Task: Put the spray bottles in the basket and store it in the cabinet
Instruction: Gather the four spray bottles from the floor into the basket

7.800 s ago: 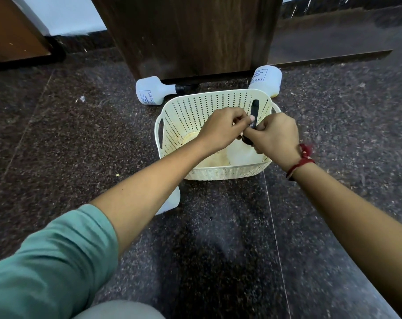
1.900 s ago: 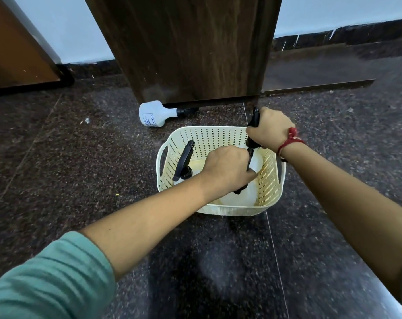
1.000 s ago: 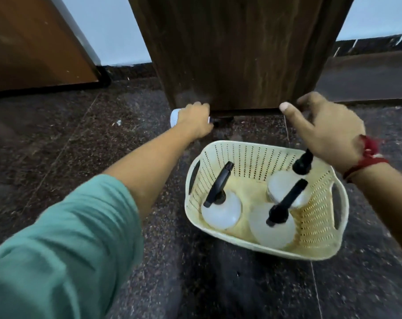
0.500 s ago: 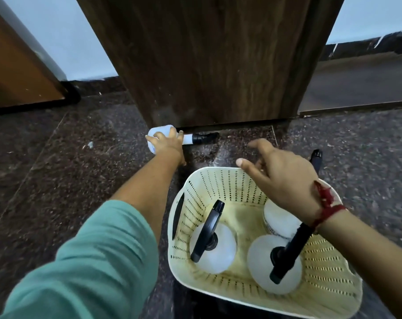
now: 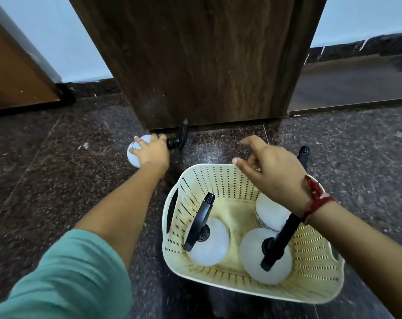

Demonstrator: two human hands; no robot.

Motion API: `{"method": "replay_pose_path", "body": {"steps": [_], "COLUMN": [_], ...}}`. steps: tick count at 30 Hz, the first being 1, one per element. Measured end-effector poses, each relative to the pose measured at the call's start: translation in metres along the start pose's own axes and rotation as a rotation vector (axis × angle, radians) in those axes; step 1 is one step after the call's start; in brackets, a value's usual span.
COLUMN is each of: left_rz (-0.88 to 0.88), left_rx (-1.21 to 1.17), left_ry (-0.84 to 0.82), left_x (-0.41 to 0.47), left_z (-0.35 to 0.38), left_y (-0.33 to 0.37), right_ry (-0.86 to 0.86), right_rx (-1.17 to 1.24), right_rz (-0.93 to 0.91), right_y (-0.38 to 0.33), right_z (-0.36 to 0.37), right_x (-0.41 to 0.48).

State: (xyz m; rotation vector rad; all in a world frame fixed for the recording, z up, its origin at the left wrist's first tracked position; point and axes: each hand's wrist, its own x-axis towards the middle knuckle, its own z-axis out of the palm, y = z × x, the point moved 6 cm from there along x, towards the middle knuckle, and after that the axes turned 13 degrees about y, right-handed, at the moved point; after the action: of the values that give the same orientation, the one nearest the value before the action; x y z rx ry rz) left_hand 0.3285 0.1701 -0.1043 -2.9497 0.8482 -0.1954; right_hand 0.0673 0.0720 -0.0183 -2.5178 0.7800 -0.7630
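A cream perforated basket stands on the dark floor at lower right. Three white spray bottles with black nozzles stand in it: one at the left, one at the front, one at the back, partly hidden by my right wrist. A fourth white spray bottle lies on the floor by the foot of the wooden cabinet, its black nozzle pointing right. My left hand grips its body. My right hand hovers over the basket's far rim, fingers spread, holding nothing.
The cabinet's dark wood front rises straight ahead, its bottom edge just above the floor. A brown wooden panel stands at far left against the white wall. A metal floor strip runs to the right of the cabinet. Speckled granite floor lies all around.
My left hand has closed tighter on the lying bottle, and its nozzle has turned upward against the cabinet's foot. My right hand stays open above the basket.
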Motion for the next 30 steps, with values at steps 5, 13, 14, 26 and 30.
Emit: {"method": "replay_pose_path", "body": {"steps": [5,13,14,26,30], "left_rz": [-0.097,0.063,0.079,0.318,0.369], "left_rx": [-0.238,-0.505,-0.543,-0.667,-0.689], "left_ry": [0.168,0.409,0.427,0.384,0.339], "left_x": [0.006,-0.042,-0.053,-0.154,-0.171], "left_z": [-0.060,-0.173,-0.185,-0.233,-0.231], "left_y": [-0.025,-0.010,-0.003,0.065,0.074], "right_ry": [0.053,0.172,0.167,0.208,0.271], "right_rx": [0.143,0.393,0.409,0.563,0.653], "right_rz": [0.023,0.046,0.049,0.053,0.125], "right_y": [-0.009,-0.043,-0.047,-0.081,-0.083], "right_z": [-0.012,-0.060,-0.064,-0.112,-0.126], "right_x": [-0.003,-0.007,-0.010,-0.033,-0.031]}}
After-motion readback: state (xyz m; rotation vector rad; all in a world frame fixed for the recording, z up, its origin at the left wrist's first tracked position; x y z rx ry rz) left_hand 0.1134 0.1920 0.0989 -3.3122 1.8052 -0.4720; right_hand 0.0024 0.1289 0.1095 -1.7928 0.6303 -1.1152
